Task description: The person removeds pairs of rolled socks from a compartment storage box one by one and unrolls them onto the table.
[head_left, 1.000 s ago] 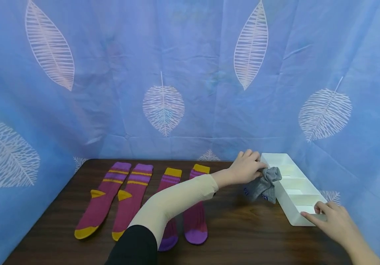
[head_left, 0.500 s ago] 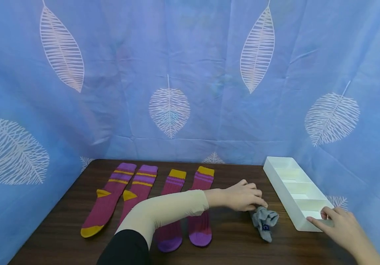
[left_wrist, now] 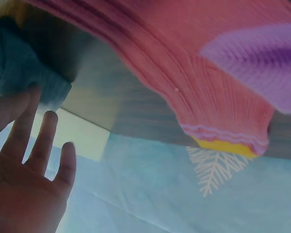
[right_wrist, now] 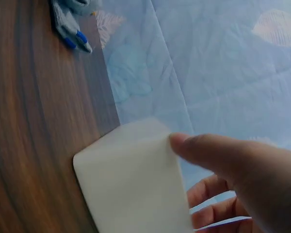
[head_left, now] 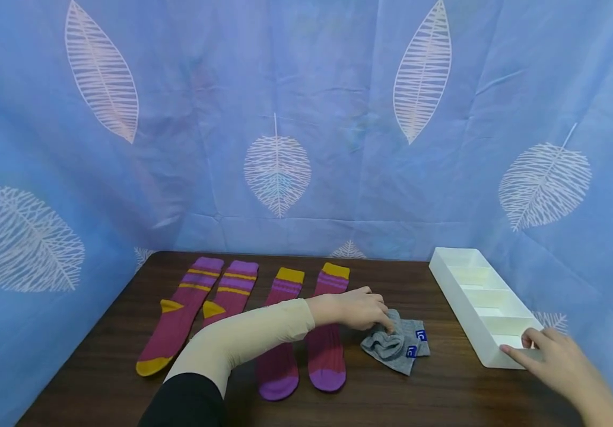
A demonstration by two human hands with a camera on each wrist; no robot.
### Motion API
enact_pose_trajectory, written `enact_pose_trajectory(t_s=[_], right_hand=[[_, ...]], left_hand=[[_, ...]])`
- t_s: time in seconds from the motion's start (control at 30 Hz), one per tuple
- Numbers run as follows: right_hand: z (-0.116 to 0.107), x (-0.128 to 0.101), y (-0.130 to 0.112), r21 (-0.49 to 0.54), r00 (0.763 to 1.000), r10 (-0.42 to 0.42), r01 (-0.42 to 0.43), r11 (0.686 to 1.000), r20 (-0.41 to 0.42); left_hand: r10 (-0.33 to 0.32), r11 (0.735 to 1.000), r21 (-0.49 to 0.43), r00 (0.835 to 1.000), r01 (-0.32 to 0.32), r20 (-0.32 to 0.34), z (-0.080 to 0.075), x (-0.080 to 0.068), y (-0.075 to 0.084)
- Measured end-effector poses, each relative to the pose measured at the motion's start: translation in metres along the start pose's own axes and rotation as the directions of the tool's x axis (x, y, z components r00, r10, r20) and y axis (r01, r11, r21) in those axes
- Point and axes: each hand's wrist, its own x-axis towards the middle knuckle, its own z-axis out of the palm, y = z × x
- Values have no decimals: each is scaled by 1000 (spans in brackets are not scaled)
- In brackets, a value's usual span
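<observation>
A folded pair of grey socks [head_left: 394, 347] with blue marks on the cuffs lies on the dark table, right of the long socks. My left hand [head_left: 359, 309] reaches over it from the left. In the left wrist view, the thumb and index finger of my left hand [left_wrist: 31, 160] pinch the grey cloth [left_wrist: 26, 68], other fingers spread. Toward the right stands a long white divided box [head_left: 466, 320]. My right hand [head_left: 562, 362] holds its near end wall, with the thumb [right_wrist: 199, 148] on the outside and the fingers inside the rim.
Two maroon socks with yellow heels and toes [head_left: 164, 338] lie flat at the left. Beside them are two maroon socks with purple toes [head_left: 327, 362], partly under the left forearm. A blue leaf-print cloth [head_left: 338, 178] hangs behind the table [head_left: 381, 397].
My left hand has moved away from the box, bringing the grey socks left and down onto the table, where the cuffs now spread rightward. My right hand keeps its hold on the box.
</observation>
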Motion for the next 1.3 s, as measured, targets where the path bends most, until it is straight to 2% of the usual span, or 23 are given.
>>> enact_pose_trajectory(t_s=[0.07,0.13,0.27,0.33,0.4,0.53,0.57,0.63,0.67,0.73,0.8,0.83,0.9,0.97,1.1,1.3], right_hand=[[-4,2,-7,1,999,4,-4,1000,35],[-7,6,-19,-5,999,-8,8,1000,32],[0,15,-50,-18,987,-130,129,991,-97],[7,21,-66,-32,961,-215,213,977,-173],[14,28,-82,-40,923,-309,308,950,-230],[25,38,-106,-61,847,-454,456,888,-276],[27,39,-111,-52,836,-480,485,873,-267],[31,41,-120,-14,830,-512,522,853,-221],[32,41,-123,16,837,-518,528,849,-177],[34,41,-129,89,855,-516,519,850,-58],[35,39,-133,170,866,-491,472,865,92],[36,38,-134,205,865,-475,441,874,164],[38,37,-136,254,845,-454,390,885,283],[40,36,-138,287,822,-443,355,890,358],[43,35,-140,297,798,-441,340,892,411],[46,30,-150,267,803,-394,301,915,446]], left_hand=[[-16,999,-38,1000,16,14,0,-2,-1],[-32,996,-88,999,35,27,1,-2,-3],[-64,984,-163,997,70,44,2,-2,-5],[-79,979,-184,996,86,49,2,-2,-6],[-92,976,-195,995,100,49,3,-2,-7],[-129,969,-206,990,136,49,3,1,-5],[-132,969,-206,990,139,49,2,2,-4],[-142,969,-198,989,149,48,1,5,-3],[-145,969,-193,988,152,48,0,6,-2],[-145,973,-175,989,150,42,-1,9,-1],[-146,977,-154,989,149,35,-1,12,1],[-147,978,-144,988,151,34,-1,13,2],[-149,982,-112,988,152,31,-1,13,4],[-158,983,-84,987,161,33,0,14,5],[-182,983,-13,983,182,30,-1,15,7],[-223,969,115,975,219,19,-1,17,14]])
